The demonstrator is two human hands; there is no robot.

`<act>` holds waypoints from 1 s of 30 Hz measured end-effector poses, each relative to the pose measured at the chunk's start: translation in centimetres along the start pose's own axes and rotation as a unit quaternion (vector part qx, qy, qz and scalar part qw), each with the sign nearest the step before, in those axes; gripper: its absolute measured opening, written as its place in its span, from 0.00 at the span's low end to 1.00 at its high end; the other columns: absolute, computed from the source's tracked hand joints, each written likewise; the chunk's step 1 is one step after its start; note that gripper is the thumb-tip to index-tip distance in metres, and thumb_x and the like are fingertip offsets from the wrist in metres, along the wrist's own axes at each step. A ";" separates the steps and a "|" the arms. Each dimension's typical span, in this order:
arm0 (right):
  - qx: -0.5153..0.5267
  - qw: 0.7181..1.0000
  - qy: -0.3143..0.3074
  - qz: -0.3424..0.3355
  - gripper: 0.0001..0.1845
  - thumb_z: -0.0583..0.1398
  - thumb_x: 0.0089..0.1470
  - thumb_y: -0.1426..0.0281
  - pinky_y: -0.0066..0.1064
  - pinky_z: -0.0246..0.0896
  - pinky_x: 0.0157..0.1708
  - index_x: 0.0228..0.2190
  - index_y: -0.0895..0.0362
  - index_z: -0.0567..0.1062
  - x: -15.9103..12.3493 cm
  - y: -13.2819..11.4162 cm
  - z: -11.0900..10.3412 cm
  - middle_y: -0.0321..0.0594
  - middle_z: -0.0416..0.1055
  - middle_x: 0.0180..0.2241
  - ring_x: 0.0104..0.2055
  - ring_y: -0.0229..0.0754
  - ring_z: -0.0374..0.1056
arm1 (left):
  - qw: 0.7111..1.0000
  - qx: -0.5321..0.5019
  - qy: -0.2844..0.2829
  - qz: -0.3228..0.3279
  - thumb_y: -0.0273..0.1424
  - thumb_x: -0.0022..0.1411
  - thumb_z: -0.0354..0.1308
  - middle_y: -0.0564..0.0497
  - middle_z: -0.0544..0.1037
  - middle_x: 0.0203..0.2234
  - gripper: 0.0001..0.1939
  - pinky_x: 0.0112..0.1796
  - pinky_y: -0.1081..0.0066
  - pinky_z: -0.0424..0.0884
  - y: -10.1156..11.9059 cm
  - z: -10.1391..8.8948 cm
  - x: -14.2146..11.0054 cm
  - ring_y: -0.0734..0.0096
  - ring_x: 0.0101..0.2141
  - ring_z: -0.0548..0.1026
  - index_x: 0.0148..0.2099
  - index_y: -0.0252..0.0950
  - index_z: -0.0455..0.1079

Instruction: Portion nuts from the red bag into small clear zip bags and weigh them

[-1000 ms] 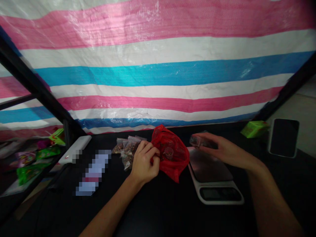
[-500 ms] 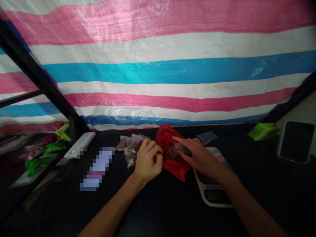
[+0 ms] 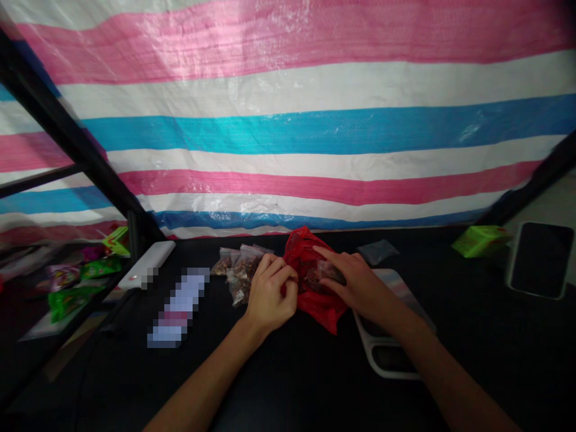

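Note:
My left hand (image 3: 270, 294) is closed, pinching the near edge of a red plastic bag (image 3: 321, 306) on the black table (image 3: 292, 384). My right hand (image 3: 357, 282) reaches into the bag's mouth from the right. Its fingers curl over a small clear item that I cannot make out. Several small clear pouches of brown pieces (image 3: 238, 270) lie just left of my left hand. A white kitchen scale (image 3: 387, 360) sits under my right wrist and forearm. A flat, small clear pouch (image 3: 378, 250) lies behind the scale.
A striped pink, white and blue tarp (image 3: 288, 132) hangs behind the table. A white slab (image 3: 146, 264) and a blurred-out item (image 3: 177, 306) lie to the left. A green box (image 3: 479, 240) and a dark phone (image 3: 542, 258) are at the right. Green snack packets (image 3: 72, 294) fill a low shelf at the left.
My right hand set the small clear pouch down behind the scale and moved left into the red bag. My left hand has kept its hold on the bag.

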State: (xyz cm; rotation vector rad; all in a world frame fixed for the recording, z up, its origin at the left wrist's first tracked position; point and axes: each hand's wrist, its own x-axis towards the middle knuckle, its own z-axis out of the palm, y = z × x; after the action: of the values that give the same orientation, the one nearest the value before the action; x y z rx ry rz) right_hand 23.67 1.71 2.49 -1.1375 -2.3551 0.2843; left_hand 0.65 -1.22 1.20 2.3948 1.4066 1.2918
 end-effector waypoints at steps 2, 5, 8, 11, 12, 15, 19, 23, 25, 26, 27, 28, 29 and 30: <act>0.000 1.000 0.001 0.011 0.44 0.63 0.59 0.70 0.48 0.62 0.51 0.70 0.43 0.51 0.0 0.3 0.0 0.45 0.75 0.54 0.51 0.54 0.71 | 1.000 0.001 0.002 0.000 0.19 0.61 0.51 0.49 0.72 0.28 0.12 0.43 0.58 0.69 0.0 0.0 0.0 0.60 0.38 0.68 0.31 0.39 0.69; -0.010 1.000 -0.003 0.022 0.45 0.62 0.60 0.70 0.48 0.63 0.51 0.71 0.44 0.49 -0.2 0.6 0.0 0.45 0.75 0.54 0.49 0.54 0.72 | 1.000 0.003 0.000 0.001 0.19 0.61 0.52 0.49 0.72 0.28 0.11 0.43 0.58 0.69 0.0 0.0 0.0 0.60 0.38 0.67 0.31 0.39 0.69; -0.020 1.000 0.002 0.008 0.40 0.59 0.62 0.72 0.48 0.63 0.51 0.70 0.44 0.52 -0.3 0.7 0.0 0.45 0.76 0.52 0.48 0.52 0.71 | 1.000 0.004 -0.005 0.004 0.19 0.61 0.52 0.49 0.72 0.28 0.11 0.43 0.58 0.69 0.0 0.0 0.0 0.61 0.38 0.67 0.31 0.39 0.69; -0.016 1.000 0.011 0.000 0.39 0.60 0.61 0.72 0.48 0.63 0.50 0.69 0.44 0.56 -0.4 0.5 -0.1 0.45 0.77 0.49 0.47 0.52 0.71 | 1.000 0.006 -0.004 0.005 0.19 0.61 0.51 0.49 0.72 0.28 0.12 0.42 0.58 0.69 0.0 0.0 0.0 0.60 0.38 0.67 0.31 0.39 0.69; -0.012 1.000 0.014 0.003 0.39 0.61 0.61 0.71 0.48 0.64 0.50 0.69 0.44 0.57 -0.4 0.5 -0.3 0.44 0.77 0.49 0.47 0.52 0.71 | 1.000 0.005 -0.003 0.004 0.19 0.61 0.51 0.49 0.72 0.28 0.12 0.42 0.58 0.69 0.0 0.1 0.0 0.60 0.38 0.67 0.31 0.39 0.69; 0.011 0.999 0.020 0.024 0.34 0.62 0.60 0.68 0.51 0.64 0.53 0.66 0.43 0.63 -0.5 0.5 -1.4 0.43 0.76 0.53 0.50 0.52 0.72 | 1.000 0.002 -0.001 0.004 0.19 0.61 0.51 0.49 0.72 0.28 0.12 0.43 0.58 0.69 0.0 0.1 0.1 0.60 0.38 0.68 0.31 0.39 0.69; 0.111 0.991 -0.029 0.068 0.20 0.62 0.61 0.64 0.47 0.69 0.52 0.55 0.46 0.74 -1.3 1.7 -4.0 0.40 0.78 0.51 0.49 0.51 0.75 | 1.000 0.002 0.001 0.007 0.19 0.61 0.51 0.49 0.72 0.28 0.12 0.44 0.58 0.69 -0.1 0.0 0.1 0.61 0.38 0.67 0.31 0.39 0.69; 0.143 0.977 -0.078 0.137 0.19 0.63 0.59 0.58 0.47 0.71 0.53 0.51 0.48 0.77 -2.8 4.2 -6.0 0.42 0.77 0.50 0.51 0.53 0.74 | 1.000 0.000 0.001 0.005 0.19 0.61 0.51 0.50 0.72 0.28 0.12 0.43 0.58 0.69 -0.1 0.1 0.0 0.61 0.38 0.67 0.31 0.39 0.69; 0.106 0.984 -0.070 0.126 0.24 0.66 0.56 0.57 0.50 0.66 0.59 0.53 0.49 0.76 -3.5 5.4 -6.3 0.45 0.73 0.54 0.57 0.56 0.70 | 1.000 -0.001 0.001 0.006 0.19 0.61 0.52 0.50 0.72 0.28 0.11 0.43 0.58 0.69 -0.1 0.1 0.0 0.61 0.38 0.68 0.31 0.39 0.69; 0.089 0.987 -0.065 0.118 0.27 0.67 0.55 0.57 0.51 0.63 0.62 0.55 0.48 0.75 -3.7 5.8 -6.4 0.46 0.71 0.56 0.59 0.57 0.67 | 1.000 -0.001 0.001 0.007 0.19 0.61 0.52 0.50 0.73 0.28 0.11 0.43 0.58 0.69 -0.1 0.1 -0.1 0.61 0.38 0.68 0.31 0.39 0.69; 0.078 0.989 -0.061 0.112 0.30 0.67 0.54 0.56 0.52 0.60 0.63 0.57 0.47 0.73 -3.9 6.1 -6.4 0.46 0.69 0.57 0.61 0.57 0.65 | 1.000 -0.003 0.000 0.009 0.19 0.61 0.52 0.50 0.73 0.28 0.11 0.43 0.58 0.69 -0.1 0.1 -0.1 0.61 0.38 0.68 0.31 0.39 0.69; 0.073 0.990 -0.059 0.110 0.32 0.67 0.55 0.55 0.52 0.59 0.64 0.59 0.47 0.71 -4.0 6.3 -6.5 0.46 0.68 0.58 0.62 0.57 0.64 | 1.000 -0.006 -0.003 0.011 0.19 0.60 0.52 0.49 0.73 0.28 0.11 0.43 0.58 0.69 -0.1 0.2 -0.1 0.61 0.38 0.68 0.31 0.39 0.69; 0.070 0.990 -0.058 0.110 0.33 0.67 0.55 0.55 0.52 0.59 0.64 0.61 0.46 0.70 -4.0 6.3 -6.5 0.46 0.67 0.59 0.62 0.56 0.64 | 1.000 -0.012 -0.010 0.016 0.19 0.60 0.53 0.49 0.73 0.28 0.10 0.42 0.59 0.69 0.0 0.2 -0.1 0.61 0.39 0.68 0.32 0.39 0.69; 0.069 0.990 -0.058 0.112 0.34 0.66 0.55 0.54 0.52 0.60 0.64 0.61 0.46 0.69 -4.1 6.4 -6.5 0.46 0.67 0.59 0.62 0.56 0.64 | 0.999 -0.019 -0.021 0.022 0.19 0.60 0.53 0.49 0.73 0.29 0.10 0.42 0.59 0.69 0.1 0.2 -0.1 0.61 0.39 0.68 0.32 0.39 0.69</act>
State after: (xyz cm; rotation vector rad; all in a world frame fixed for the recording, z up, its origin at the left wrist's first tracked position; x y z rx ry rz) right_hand 33.47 2.36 4.10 -1.3511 -2.2644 0.5983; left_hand 0.78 -1.26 1.08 2.4261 1.3128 1.2590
